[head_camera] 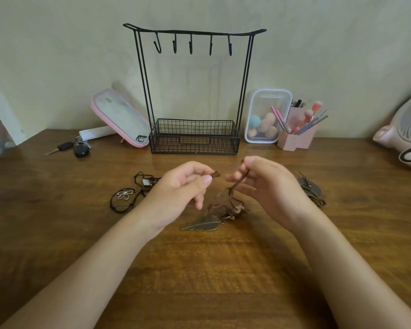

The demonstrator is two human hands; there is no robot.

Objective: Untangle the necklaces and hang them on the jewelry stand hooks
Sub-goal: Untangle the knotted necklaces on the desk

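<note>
Now, your left fingers (205,180): thumb and forefinger of your left hand (178,193) pinch one brown end of the cord (216,174) above the table; the other fingers curl loosely below.
Your right fingers (235,178): your right hand (268,188) grips a strand of the same cord, which runs down from the fingers to the tangle.
Brown necklace (223,205): its knotted cord and beads lie bunched on the wooden table (199,269) between your 2 hands, with the metal feather pendant (203,224) flat just in front of the bunch.
Other necklaces: 2 black-cord pieces lie left of your left hand, 1 with a flower pendant (125,194), 1 with a square pendant (146,182); a bronze-toned necklace (311,191) lies right of your right hand, partly hidden.
Jewelry stand (195,148): upright beyond your hands at the wall, 5 hooks (190,47) in a row under its top bar, wire basket at its base.
Around the stand: pink mirror (121,117) and keys (74,147) to its left; sponge box (266,117), brush holder (297,138) and fan (406,138) to its right.
</note>
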